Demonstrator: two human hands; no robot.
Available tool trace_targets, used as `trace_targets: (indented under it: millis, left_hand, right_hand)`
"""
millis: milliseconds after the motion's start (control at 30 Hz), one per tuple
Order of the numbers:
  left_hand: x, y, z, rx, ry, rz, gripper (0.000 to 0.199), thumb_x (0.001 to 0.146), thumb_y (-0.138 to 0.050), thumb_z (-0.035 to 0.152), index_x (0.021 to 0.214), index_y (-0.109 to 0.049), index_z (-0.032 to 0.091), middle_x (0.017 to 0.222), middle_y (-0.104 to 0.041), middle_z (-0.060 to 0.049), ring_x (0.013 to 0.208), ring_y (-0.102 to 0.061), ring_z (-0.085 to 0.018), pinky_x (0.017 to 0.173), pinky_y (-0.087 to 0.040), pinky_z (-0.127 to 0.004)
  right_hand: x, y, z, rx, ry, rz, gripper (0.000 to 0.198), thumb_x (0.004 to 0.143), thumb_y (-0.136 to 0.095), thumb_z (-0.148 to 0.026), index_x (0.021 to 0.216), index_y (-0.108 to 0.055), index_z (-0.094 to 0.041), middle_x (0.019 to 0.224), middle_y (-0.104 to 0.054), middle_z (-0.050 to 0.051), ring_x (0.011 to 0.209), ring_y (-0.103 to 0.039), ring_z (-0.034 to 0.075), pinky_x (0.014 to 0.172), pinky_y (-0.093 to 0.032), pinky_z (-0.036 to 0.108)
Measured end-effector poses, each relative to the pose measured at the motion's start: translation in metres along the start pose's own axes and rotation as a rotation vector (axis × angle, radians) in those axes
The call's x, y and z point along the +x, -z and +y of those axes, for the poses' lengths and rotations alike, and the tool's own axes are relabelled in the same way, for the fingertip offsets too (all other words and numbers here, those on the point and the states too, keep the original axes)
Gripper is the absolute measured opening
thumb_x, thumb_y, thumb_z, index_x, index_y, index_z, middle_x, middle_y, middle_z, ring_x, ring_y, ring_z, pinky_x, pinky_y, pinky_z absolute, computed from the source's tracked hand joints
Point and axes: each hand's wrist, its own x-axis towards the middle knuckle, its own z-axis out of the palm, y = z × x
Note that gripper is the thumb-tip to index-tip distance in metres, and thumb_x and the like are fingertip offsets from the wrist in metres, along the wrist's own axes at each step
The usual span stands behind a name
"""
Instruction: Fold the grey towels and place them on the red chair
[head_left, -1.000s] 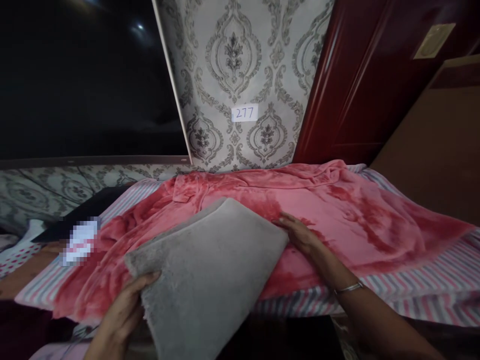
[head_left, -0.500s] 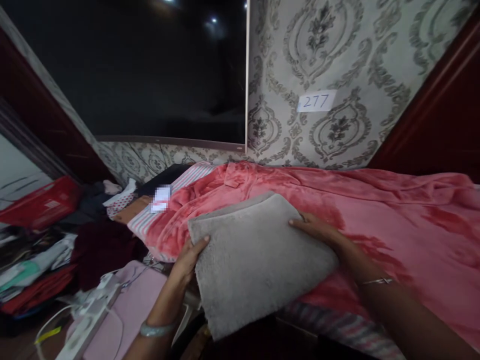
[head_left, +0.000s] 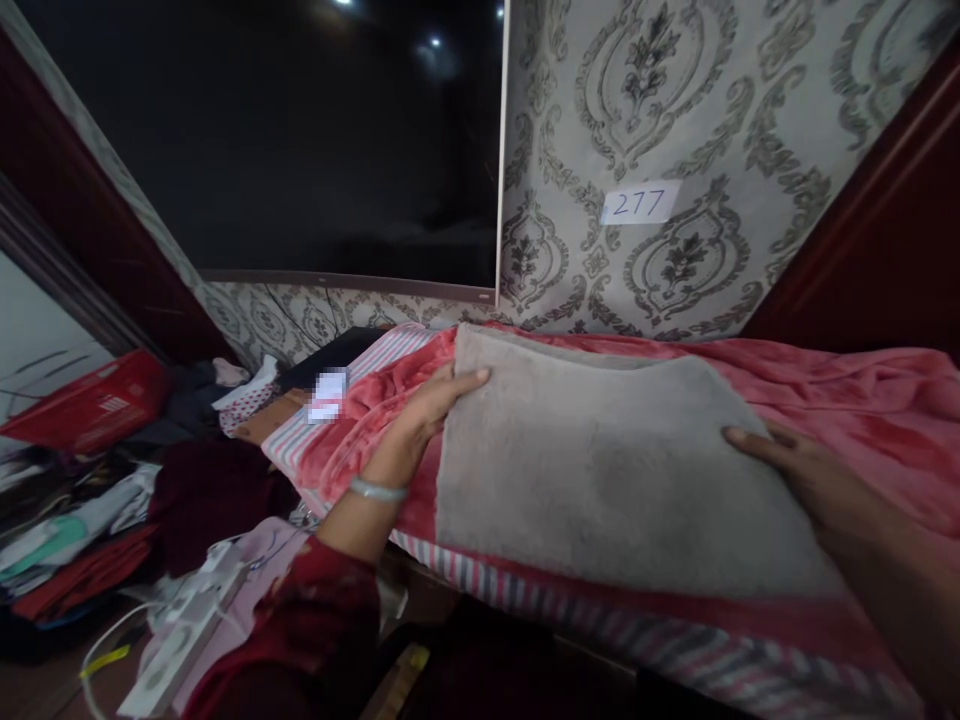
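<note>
A folded grey plush cloth (head_left: 592,470) spreads over the pink blanket (head_left: 840,385), its fold layers showing along the far edge. My left hand (head_left: 442,400) grips its left side near the far corner, thumb on top and fingers underneath. At the right side, my right hand (head_left: 795,460) pinches the other edge, with the thumb on the upper face and most fingers hidden below. Whether the cloth rests fully on the blanket or hangs slightly above it, I cannot tell.
A striped sheet (head_left: 480,580) shows below the blanket's front edge. On the left are a white power strip (head_left: 180,635) with cables, heaped clothes (head_left: 210,500) and a red bag (head_left: 90,400). A large dark screen (head_left: 300,140) hangs on the patterned wall behind.
The grey cloth has moved right and away from me over the blanket, and looks wider and flatter. Both hands moved with it, still gripping its sides.
</note>
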Motion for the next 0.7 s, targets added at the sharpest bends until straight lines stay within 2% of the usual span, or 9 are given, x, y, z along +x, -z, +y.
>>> trace_targets:
  millis: [100, 233, 333, 400, 467, 533, 600, 633, 700]
  left_hand:
    - [0.047, -0.017, -0.014, 0.097, 0.024, -0.052, 0.056, 0.063, -0.088, 0.05, 0.101, -0.07, 0.013, 0.094, -0.075, -0.013, 0.09, -0.072, -0.029, 0.088, -0.058, -0.044]
    - [0.078, -0.04, -0.062, 0.334, 0.166, 0.023, 0.053, 0.066, -0.085, 0.055, 0.098, -0.071, 0.016, 0.084, -0.074, -0.011, 0.089, -0.072, -0.03, 0.085, -0.059, -0.046]
    - [0.086, -0.041, -0.086, 0.449, 0.195, 0.037, 0.046, 0.07, -0.082, 0.053, 0.093, -0.07, 0.016, 0.08, -0.073, -0.012, 0.086, -0.073, -0.032, 0.079, -0.059, -0.046]
    - [0.09, -0.034, -0.087, 0.565, 0.177, 0.041, 0.036, 0.077, -0.077, 0.047, 0.092, -0.069, 0.015, 0.081, -0.073, -0.013, 0.084, -0.073, -0.032, 0.077, -0.059, -0.046]
    - [0.092, -0.029, -0.078, 0.69, 0.131, 0.074, 0.029, 0.082, -0.07, 0.038, 0.097, -0.069, 0.014, 0.086, -0.074, -0.015, 0.088, -0.073, -0.033, 0.079, -0.058, -0.046]
    - [0.093, -0.035, -0.065, 0.772, 0.051, 0.121, 0.031, 0.083, -0.065, 0.029, 0.11, -0.067, 0.014, 0.103, -0.074, -0.019, 0.108, -0.069, -0.036, 0.092, -0.055, -0.048]
    - [0.093, -0.057, -0.056, 0.845, -0.079, 0.118, 0.041, 0.085, -0.059, 0.023, 0.125, -0.064, 0.015, 0.129, -0.068, -0.02, 0.132, -0.057, -0.035, 0.11, -0.045, -0.047]
    - [0.092, -0.072, -0.054, 0.871, -0.148, 0.087, 0.045, 0.086, -0.056, 0.021, 0.13, -0.062, 0.016, 0.14, -0.062, -0.018, 0.14, -0.05, -0.032, 0.117, -0.039, -0.045]
    - [0.089, -0.107, -0.057, 0.919, -0.267, -0.035, 0.051, 0.088, -0.052, 0.02, 0.139, -0.058, 0.017, 0.15, -0.055, -0.013, 0.145, -0.044, -0.026, 0.124, -0.03, -0.039]
  right_hand:
    - [0.006, 0.014, 0.017, 0.004, 0.014, 0.161, 0.05, 0.075, -0.068, -0.046, 0.122, -0.067, -0.03, 0.111, -0.076, 0.014, 0.082, -0.074, 0.029, 0.067, -0.06, 0.04]
    - [0.019, 0.007, 0.064, -0.143, -0.003, 0.271, 0.053, 0.075, -0.065, -0.043, 0.122, -0.068, -0.019, 0.117, -0.075, 0.016, 0.099, -0.072, 0.031, 0.081, -0.06, 0.041]
    - [0.03, 0.009, 0.092, -0.172, 0.062, 0.244, 0.052, 0.081, -0.059, -0.041, 0.125, -0.067, -0.016, 0.118, -0.075, 0.014, 0.107, -0.07, 0.029, 0.09, -0.058, 0.04]
    - [0.036, 0.018, 0.1, -0.183, 0.086, 0.185, 0.053, 0.085, -0.055, -0.041, 0.13, -0.065, -0.016, 0.118, -0.074, 0.013, 0.108, -0.07, 0.028, 0.091, -0.058, 0.04]
    - [0.041, 0.026, 0.097, -0.28, 0.114, 0.198, 0.057, 0.086, -0.054, -0.04, 0.137, -0.062, -0.015, 0.123, -0.072, 0.015, 0.11, -0.069, 0.028, 0.094, -0.057, 0.042]
    - [0.046, 0.026, 0.085, -0.466, 0.199, 0.31, 0.064, 0.085, -0.056, -0.038, 0.144, -0.056, -0.013, 0.132, -0.068, 0.018, 0.117, -0.065, 0.031, 0.102, -0.052, 0.047]
    - [0.052, 0.011, 0.067, -0.657, 0.351, 0.408, 0.067, 0.087, -0.054, -0.035, 0.15, -0.05, -0.012, 0.142, -0.061, 0.018, 0.13, -0.057, 0.033, 0.112, -0.044, 0.05]
    - [0.056, -0.002, 0.057, -0.724, 0.438, 0.398, 0.066, 0.089, -0.05, -0.033, 0.152, -0.048, -0.013, 0.148, -0.056, 0.017, 0.137, -0.052, 0.032, 0.117, -0.039, 0.05]
    - [0.062, -0.036, 0.039, -0.829, 0.547, 0.239, 0.065, 0.093, -0.042, -0.029, 0.156, -0.042, -0.01, 0.156, -0.048, 0.016, 0.145, -0.043, 0.029, 0.122, -0.032, 0.047]
